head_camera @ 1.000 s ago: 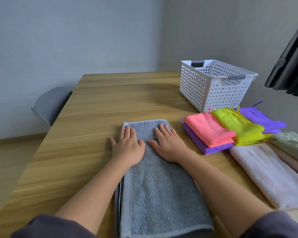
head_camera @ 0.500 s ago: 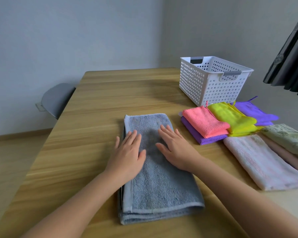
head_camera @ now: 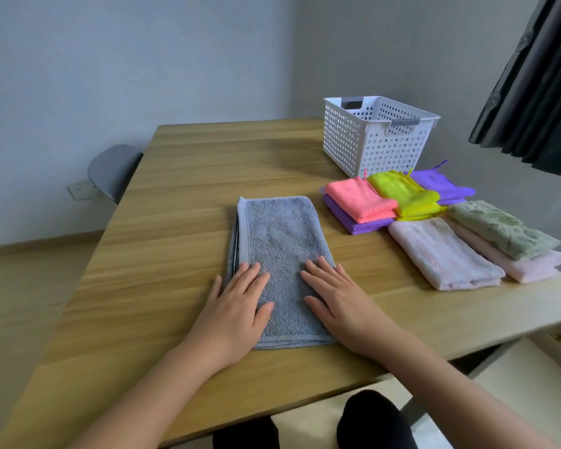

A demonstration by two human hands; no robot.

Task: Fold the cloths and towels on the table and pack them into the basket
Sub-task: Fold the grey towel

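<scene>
- the left hand (head_camera: 237, 306) and right hand (head_camera: 337, 303) both lie flat and released on the grey towel (head_camera: 279, 241), fingers straight, gripping nothing.
- a second ago both palms pressed the towel's far end. since then they have slid toward the person and now rest on its near end, the left thumb out on the table (head_camera: 182, 189) and the right hand over the right edge.
- the towel lies as a long narrow strip, layers showing down its left side and its top smooth. that looks like a finished smoothing stroke.
- likely next is another fold across its length, since it is longer than the stacks beside it.
- to its right lie folded pieces: a pink cloth (head_camera: 357, 199) on a purple one (head_camera: 353, 222), a yellow cloth (head_camera: 399, 192), another purple cloth (head_camera: 441, 186), a pale pink towel (head_camera: 441, 254), and a green towel (head_camera: 499, 228) on a further pink one.
- the basket (head_camera: 370, 147) stands at the far right, just behind the cloths. nothing shows inside it, so packing seems not yet begun.
</scene>
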